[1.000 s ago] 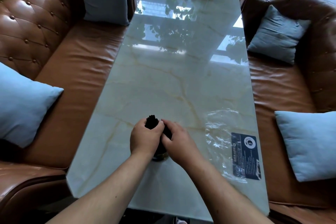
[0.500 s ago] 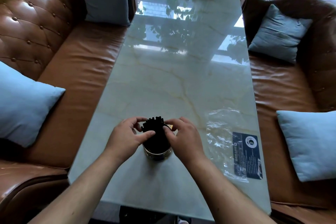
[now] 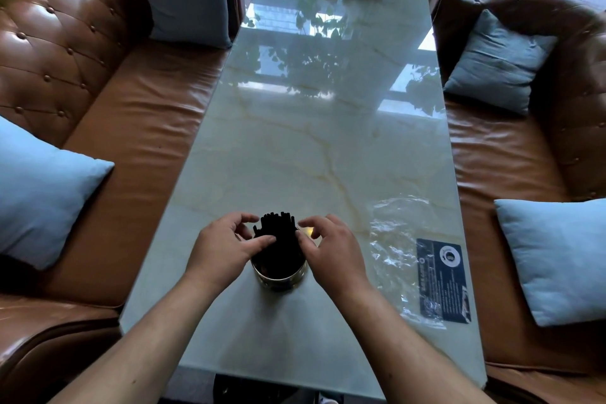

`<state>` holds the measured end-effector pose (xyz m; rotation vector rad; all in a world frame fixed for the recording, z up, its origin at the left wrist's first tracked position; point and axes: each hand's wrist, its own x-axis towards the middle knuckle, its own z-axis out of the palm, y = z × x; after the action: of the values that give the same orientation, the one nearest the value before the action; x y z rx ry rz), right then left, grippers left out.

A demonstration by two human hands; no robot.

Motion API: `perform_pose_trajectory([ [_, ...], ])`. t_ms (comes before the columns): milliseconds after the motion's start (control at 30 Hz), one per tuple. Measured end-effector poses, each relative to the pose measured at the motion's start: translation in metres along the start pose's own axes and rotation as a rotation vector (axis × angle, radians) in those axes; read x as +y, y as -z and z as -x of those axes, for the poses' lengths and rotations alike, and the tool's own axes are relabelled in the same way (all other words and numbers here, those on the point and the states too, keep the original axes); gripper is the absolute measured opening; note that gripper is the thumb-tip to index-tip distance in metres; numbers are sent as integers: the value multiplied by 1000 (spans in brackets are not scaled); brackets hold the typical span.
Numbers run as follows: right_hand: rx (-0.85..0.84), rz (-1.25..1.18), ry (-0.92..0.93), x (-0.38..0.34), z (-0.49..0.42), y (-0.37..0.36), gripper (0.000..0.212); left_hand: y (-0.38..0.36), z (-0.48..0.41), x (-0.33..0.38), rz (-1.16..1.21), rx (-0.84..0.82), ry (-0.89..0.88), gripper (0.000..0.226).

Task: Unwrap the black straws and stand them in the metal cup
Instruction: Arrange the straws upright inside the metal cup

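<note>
Flanking the straws (image 3: 277, 233) with the left hand (image 3: 226, 251) and right hand (image 3: 333, 251) loosely curved, fingertips brushing them and gripping nothing, the person is squaring them upright in the cup (image 3: 280, 277) toward the desk's (image 3: 328, 115) near edge, where light, even nudges are looking wisest.

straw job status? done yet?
Done: black straws stand in the metal cup; empty clear wrapper lies beside it. In hand: left hand and right hand flank the bundle, thumbs touching it. Left: probably just letting go.
</note>
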<state>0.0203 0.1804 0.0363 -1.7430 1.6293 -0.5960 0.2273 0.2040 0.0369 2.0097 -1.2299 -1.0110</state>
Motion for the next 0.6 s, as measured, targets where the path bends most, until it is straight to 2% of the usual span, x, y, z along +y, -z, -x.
perform_pose_trajectory([
  [100, 6, -3, 29, -4, 0, -2, 15, -3, -3, 2, -5, -13, -21, 25],
  [233, -6, -9, 21, -6, -6, -2, 15, -2, -6, 9, -23, -26, -53, 26],
  [400, -58, -18, -7, 3, -4, 2, 22, 3, -1, 13, -36, -25, -83, 47],
  [600, 32, 14, 31, 15, -4, 18, 47, -1, 7, 46, -228, 68, -261, 73],
])
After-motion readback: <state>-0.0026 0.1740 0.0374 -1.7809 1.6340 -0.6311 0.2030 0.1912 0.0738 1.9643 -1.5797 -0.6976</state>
